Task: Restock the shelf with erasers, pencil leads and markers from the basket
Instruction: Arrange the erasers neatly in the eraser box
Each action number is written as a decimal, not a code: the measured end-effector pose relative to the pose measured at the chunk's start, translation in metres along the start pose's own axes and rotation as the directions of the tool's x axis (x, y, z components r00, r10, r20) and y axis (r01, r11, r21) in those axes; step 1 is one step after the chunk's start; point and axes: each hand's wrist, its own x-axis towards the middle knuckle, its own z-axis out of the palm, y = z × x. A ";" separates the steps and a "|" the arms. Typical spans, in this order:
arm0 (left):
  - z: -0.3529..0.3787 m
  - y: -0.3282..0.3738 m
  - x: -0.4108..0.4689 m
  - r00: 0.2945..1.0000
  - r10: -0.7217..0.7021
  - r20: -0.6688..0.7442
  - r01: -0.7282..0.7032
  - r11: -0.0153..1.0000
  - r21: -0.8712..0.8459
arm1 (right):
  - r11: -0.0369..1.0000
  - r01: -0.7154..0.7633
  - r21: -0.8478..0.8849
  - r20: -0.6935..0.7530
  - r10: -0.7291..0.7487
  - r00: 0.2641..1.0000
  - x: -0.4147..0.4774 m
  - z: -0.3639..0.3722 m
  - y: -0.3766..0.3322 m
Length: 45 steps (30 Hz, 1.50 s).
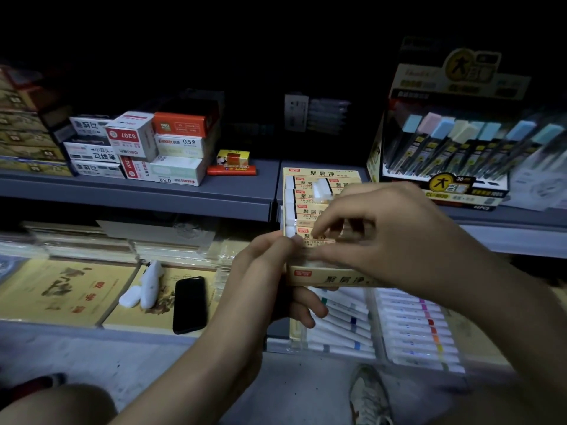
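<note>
A yellow display box of erasers [306,200] juts out over the front edge of the grey upper shelf [196,197], with rows of wrapped 2B erasers inside. My left hand [264,283] grips the box's near left corner from below and the side. My right hand [389,234] reaches in from the right, its fingertips pinched on an eraser [319,240] in the front row. A pencil lead display box [454,148] stands on the same shelf at the right. White markers [414,329] lie in trays on the lower shelf. No basket is in view.
Stacked small stationery boxes [138,148] fill the upper shelf's left part. On the lower shelf lie yellow calligraphy books [61,289], a black phone [189,305] and two white objects [144,289]. A shoe [368,397] rests on the grey floor.
</note>
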 end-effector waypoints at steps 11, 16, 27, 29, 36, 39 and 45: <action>0.001 -0.001 0.001 1.000 -0.006 0.006 0.006 1.000 -0.010 | 0.977 -0.198 -0.076 -0.084 0.192 0.978 0.015 0.004 0.033; 0.001 -0.001 0.000 1.000 -0.008 0.015 0.008 1.000 -0.005 | 0.977 -0.213 -0.004 -0.167 0.209 0.964 0.011 -0.003 0.028; 0.000 0.005 -0.004 0.997 -0.041 0.066 0.043 0.999 -0.017 | 0.993 -0.053 0.106 -0.026 0.056 0.998 -0.005 -0.007 -0.003; 0.001 0.004 -0.004 0.997 -0.038 0.069 0.039 0.999 -0.019 | 0.999 -0.024 0.034 -0.041 0.026 0.999 -0.003 0.000 -0.001; 0.002 0.002 -0.005 1.000 -0.020 -0.001 0.020 1.000 0.010 | 1.000 -0.018 -0.003 -0.051 0.018 0.999 0.002 0.009 -0.004; 0.002 0.000 -0.002 1.000 -0.002 -0.022 0.002 1.000 -0.002 | 0.992 -0.062 0.114 -0.092 0.072 0.993 0.003 0.002 -0.003; 0.002 -0.001 -0.002 1.000 0.015 -0.008 -0.015 1.000 0.016 | 0.978 -0.209 0.029 -0.203 0.210 0.956 0.011 -0.002 0.026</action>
